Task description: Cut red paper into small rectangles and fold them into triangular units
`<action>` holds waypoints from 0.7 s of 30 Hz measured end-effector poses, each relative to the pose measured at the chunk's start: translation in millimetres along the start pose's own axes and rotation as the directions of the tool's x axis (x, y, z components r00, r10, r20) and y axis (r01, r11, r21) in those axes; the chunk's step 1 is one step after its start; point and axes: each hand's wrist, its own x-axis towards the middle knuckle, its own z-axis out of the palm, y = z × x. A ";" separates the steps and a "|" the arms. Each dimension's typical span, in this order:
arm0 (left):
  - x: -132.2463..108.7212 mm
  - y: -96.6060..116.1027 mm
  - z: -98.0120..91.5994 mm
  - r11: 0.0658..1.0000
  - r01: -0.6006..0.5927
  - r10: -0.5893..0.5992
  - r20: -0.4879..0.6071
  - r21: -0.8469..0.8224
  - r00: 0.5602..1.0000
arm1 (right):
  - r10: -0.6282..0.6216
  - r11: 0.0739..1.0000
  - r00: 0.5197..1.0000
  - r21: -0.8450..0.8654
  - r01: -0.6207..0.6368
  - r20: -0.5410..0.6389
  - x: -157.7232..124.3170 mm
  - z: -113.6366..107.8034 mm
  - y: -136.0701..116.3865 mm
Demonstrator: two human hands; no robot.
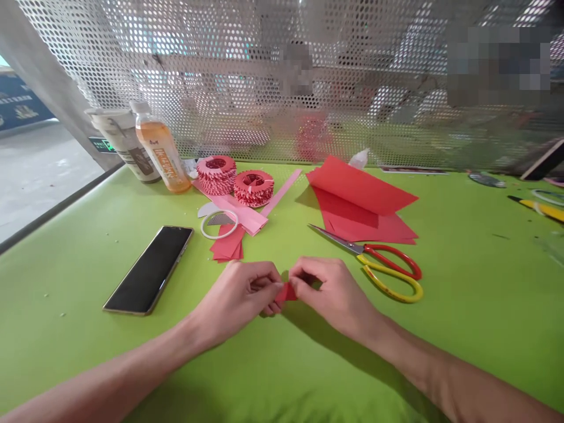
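Observation:
Between my two hands is a small piece of red paper (288, 292), mostly covered by my fingers. My left hand (247, 288) pinches its left side with thumb and fingers. At its right edge, my right hand (330, 291) closes thumb and forefinger on it. Beyond my left hand lie several small red paper pieces (229, 244), with a white ring (219, 236), probably a tape roll, on top. Scissors (374, 258) with one red and one yellow handle rest beyond my right hand, their blades pointing left.
A phone (152, 267) lies at the left. Behind stand an orange drink bottle (161, 153), a lidded cup (127, 144) and two folded-paper rings (215, 176). Pink strips (247, 217) lie before them. Red paper sheets (361, 194) sit back right, by a perforated metal panel (247, 82).

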 end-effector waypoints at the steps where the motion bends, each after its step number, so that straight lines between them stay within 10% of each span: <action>1: 1.2 -0.2 -3.4 1.000 -0.003 0.003 -0.035 -0.013 0.999 | 0.041 0.999 0.998 0.007 -0.041 -0.036 4.2 -5.2 3.0; 8: 4.6 -2.9 -13.6 0.997 -0.035 0.027 -0.109 -0.066 0.994 | 0.095 0.994 0.989 0.056 -0.090 -0.112 10.1 -9.8 4.3; 16: -10.8 13.6 7.6 0.990 -0.093 0.089 0.043 0.110 0.995 | -0.249 0.968 0.968 0.031 0.248 0.035 -23.5 17.2 -8.2; 21: -11.8 -17.0 6.3 0.994 -0.089 0.082 0.104 0.064 0.991 | -0.303 0.952 0.953 -0.044 0.302 -0.004 -42.9 30.2 24.2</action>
